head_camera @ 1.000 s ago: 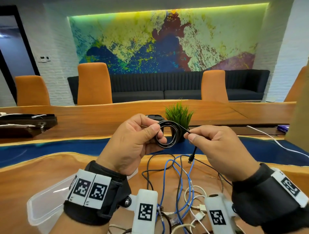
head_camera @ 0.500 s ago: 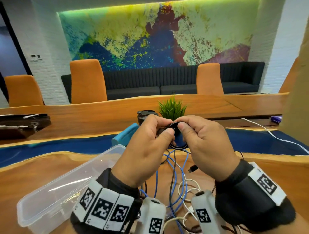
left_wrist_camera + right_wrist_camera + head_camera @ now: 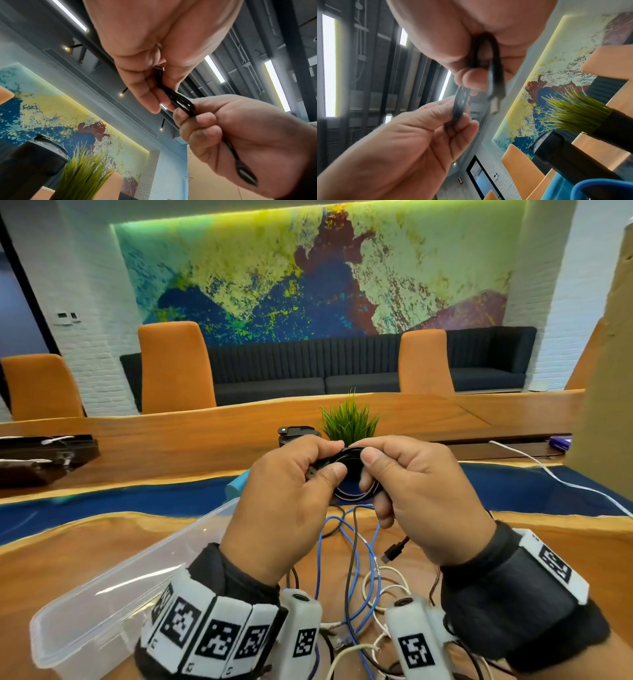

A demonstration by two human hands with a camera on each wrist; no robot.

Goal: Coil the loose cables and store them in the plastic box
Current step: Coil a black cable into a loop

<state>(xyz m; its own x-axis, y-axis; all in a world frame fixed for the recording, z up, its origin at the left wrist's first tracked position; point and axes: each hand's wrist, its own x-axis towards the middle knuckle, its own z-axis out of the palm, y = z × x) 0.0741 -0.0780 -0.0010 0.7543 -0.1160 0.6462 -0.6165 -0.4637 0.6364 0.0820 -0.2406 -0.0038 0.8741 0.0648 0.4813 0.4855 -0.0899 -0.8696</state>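
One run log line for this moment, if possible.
left hand: pinches black cable coil | right hand: pinches same coil | plastic box: open

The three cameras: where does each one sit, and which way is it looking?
Head: worn on the head, looking forward and down at the table; shows left hand, right hand, both wrists.
Left wrist: looks up along the left hand toward the ceiling.
Right wrist: looks up along the right hand.
Shared: all three show both hands pinching the black cable coil.
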